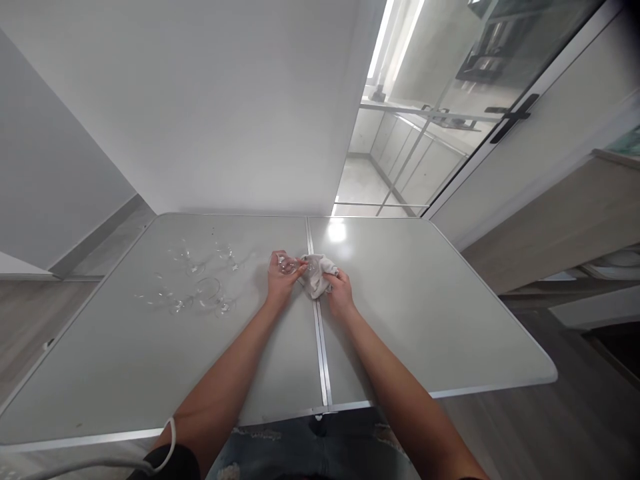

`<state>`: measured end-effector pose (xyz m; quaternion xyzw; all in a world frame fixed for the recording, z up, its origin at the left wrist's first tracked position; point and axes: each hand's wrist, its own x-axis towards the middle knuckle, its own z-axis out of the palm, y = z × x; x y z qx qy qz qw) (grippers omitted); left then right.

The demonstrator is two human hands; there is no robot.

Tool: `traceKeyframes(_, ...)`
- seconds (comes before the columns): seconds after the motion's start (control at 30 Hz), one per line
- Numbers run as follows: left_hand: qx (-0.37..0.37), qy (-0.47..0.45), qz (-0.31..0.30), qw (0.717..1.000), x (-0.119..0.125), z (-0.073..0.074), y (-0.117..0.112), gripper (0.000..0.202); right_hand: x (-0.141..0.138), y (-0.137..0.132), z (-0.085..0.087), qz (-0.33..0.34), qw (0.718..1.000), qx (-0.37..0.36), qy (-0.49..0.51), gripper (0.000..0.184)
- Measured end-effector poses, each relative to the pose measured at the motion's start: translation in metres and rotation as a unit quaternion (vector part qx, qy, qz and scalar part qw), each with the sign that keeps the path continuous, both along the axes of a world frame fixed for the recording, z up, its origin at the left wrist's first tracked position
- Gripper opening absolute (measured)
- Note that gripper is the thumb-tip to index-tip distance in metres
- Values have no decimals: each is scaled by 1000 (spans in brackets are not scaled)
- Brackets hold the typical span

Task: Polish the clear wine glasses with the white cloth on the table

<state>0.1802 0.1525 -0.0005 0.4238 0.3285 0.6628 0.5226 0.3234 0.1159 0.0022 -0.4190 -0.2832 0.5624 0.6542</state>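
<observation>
Left hand [281, 277] closed around a clear glass [287, 265], right hand [341, 291] pinching a pale cloth [316, 279], cloth between both hands against the glass, other glasses [207, 289] on table [425, 300] left of grip.

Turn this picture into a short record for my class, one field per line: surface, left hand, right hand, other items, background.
Surface: pale table with a metal strip running front to back
Left hand: holds a clear glass
Right hand: holds a white cloth against the glass
Other items: several clear glasses left of the strip; exact count hard to tell
Background: white wall ahead; glass-paned door with a black handle to the right
</observation>
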Motion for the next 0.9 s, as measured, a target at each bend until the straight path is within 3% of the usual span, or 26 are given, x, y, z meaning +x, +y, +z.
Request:
traceKeyframes(0.07, -9, -20, 13, 1000, -1, -3, 3, 59, 1, -2, 6, 6, 1000, -12, -6, 16)
traceKeyframes(0.2, -51, -55, 43, 996, -5, -9, 9, 63, 5, -4, 14, 31, 999, 7, 13, 47)
traceKeyframes(0.27, -49, -48, 43, 997, -6, -10, 9, 62, 8, -4, 15, 21, 1000, 4, 12, 39)
traceKeyframes(0.33, -38, -25, 34, 998, -5, -9, 7, 59, 11, -4, 16, 18, 999, 8, -25, 16)
traceKeyframes(0.43, -39, 41, 19, 998, -4, -5, 2, 55, 16, -8, 17, 35, 986, 89, -139, 47)
traceKeyframes(0.5, -52, 84, 6, 995, -3, -2, 0, 54, 17, -11, 19, 31, 957, 156, -243, 54)
traceKeyframes(0.63, -52, 109, -37, 992, -2, -2, -1, 50, 17, -13, 17, -18, 873, 202, -443, 22)
traceKeyframes(0.7, -47, 108, -56, 991, -1, -4, -1, 51, 17, -11, 11, -14, 826, 196, -528, 27)
traceKeyframes(0.83, -13, 136, -100, 986, 2, -7, -5, 49, 15, -9, 0, 15, 721, 139, -678, 16)
traceKeyframes(0.9, 14, 156, -116, 981, 4, -6, -7, 45, 17, -7, -3, 22, 686, 126, -716, 14)
